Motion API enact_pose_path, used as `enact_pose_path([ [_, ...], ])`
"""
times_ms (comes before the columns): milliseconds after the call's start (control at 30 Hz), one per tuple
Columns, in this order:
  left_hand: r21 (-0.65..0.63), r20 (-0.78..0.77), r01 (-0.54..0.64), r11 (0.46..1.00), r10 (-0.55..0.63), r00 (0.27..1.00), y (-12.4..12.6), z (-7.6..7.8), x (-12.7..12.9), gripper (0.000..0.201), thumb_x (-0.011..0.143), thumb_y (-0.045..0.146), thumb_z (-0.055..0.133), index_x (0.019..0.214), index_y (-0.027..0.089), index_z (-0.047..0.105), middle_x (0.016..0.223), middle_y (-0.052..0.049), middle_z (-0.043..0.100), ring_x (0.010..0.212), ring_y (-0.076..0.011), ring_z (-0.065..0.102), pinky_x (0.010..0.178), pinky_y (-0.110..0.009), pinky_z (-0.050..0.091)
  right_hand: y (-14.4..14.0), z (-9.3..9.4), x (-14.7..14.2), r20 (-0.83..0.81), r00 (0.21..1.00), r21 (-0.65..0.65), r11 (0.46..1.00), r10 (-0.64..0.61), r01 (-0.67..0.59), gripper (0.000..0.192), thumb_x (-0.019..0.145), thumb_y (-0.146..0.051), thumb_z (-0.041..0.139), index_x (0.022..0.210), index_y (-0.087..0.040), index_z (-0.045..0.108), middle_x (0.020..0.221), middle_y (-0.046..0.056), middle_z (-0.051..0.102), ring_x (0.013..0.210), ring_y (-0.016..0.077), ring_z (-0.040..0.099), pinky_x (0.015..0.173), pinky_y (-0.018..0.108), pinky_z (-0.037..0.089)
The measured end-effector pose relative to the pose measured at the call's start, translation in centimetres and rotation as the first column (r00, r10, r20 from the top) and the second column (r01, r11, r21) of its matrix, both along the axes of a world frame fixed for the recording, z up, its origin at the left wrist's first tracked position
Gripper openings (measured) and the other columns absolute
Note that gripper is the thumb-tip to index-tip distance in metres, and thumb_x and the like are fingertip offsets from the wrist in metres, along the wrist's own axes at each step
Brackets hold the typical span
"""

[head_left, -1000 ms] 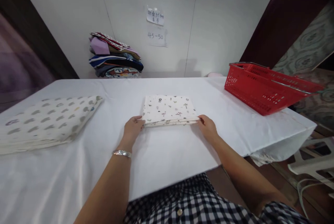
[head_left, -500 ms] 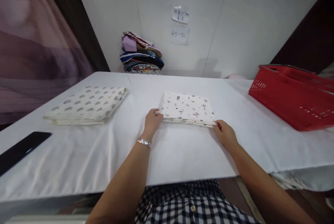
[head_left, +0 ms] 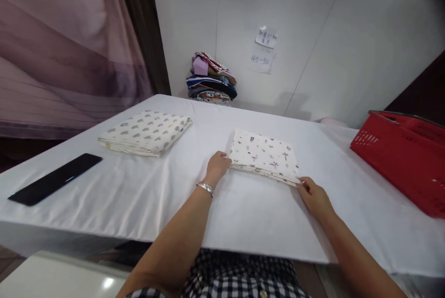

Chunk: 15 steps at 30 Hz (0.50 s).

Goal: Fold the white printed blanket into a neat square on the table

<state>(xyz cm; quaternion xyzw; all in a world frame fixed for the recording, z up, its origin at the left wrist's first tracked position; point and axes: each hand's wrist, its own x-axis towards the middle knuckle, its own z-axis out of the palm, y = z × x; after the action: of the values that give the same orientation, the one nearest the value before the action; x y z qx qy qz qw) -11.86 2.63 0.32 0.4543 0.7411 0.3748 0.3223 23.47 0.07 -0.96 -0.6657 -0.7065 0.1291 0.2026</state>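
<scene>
The worktop [head_left: 243,205] and the folded printed cloth [head_left: 266,155] at its middle sit as they did a second ago; only the view has swung left. The left hand [head_left: 216,167] and right hand [head_left: 314,196] still pinch its near corners, grip unchanged, the cloth unlifted.

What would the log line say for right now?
left hand: at near-left corner of folded printed cloth | right hand: at near-right corner | cloth: flat on white table
</scene>
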Motion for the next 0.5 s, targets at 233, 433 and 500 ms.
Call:
enact_pose_path([
  [233, 0.056, -0.03, -0.008, 0.998, 0.01, 0.999, 0.0, -0.7, 0.4, 0.03, 0.072, 0.023, 0.057, 0.101, 0.02, 0.059, 0.101, -0.005, 0.067, 0.091, -0.019, 0.06, 0.071, -0.026, 0.042, 2.9, 4.2, -1.3, 0.03, 0.988, 0.144, 0.977, 0.153, -0.156, 0.035, 0.082, -0.047, 0.046, 0.1, -0.023, 0.064, 0.118, 0.007, 0.06, 0.091, 0.0211, 0.061, 0.072, 0.033, 0.05],
  [433, 0.142, -0.059, 0.027, 0.99, -0.018, 0.998, -0.3, -0.8, 0.7, 0.016, 0.074, 0.02, 0.054, 0.088, 0.021, 0.061, 0.096, -0.003, 0.066, 0.082, -0.0162, 0.059, 0.07, -0.026, 0.041, 6.2, 5.2, -10.8, -0.03, 0.92, 0.136, 0.913, 0.391, -0.384, 0.037, 0.085, -0.038, 0.045, 0.115, -0.024, 0.06, 0.13, 0.006, 0.054, 0.119, 0.0247, 0.049, 0.085, 0.036, 0.049],
  [500, 0.143, -0.07, 0.029, 0.989, -0.019, 0.997, -0.3, -0.8, 0.6, 0.014, 0.075, 0.02, 0.054, 0.087, 0.021, 0.062, 0.094, -0.002, 0.066, 0.081, -0.0159, 0.059, 0.069, -0.026, 0.04, 7.8, 4.9, -14.4, -0.008, 0.893, 0.076, 0.891, 0.449, -0.448, 0.04, 0.085, -0.034, 0.046, 0.121, -0.021, 0.057, 0.137, 0.007, 0.048, 0.126, 0.0244, 0.043, 0.096, 0.037, 0.043],
])
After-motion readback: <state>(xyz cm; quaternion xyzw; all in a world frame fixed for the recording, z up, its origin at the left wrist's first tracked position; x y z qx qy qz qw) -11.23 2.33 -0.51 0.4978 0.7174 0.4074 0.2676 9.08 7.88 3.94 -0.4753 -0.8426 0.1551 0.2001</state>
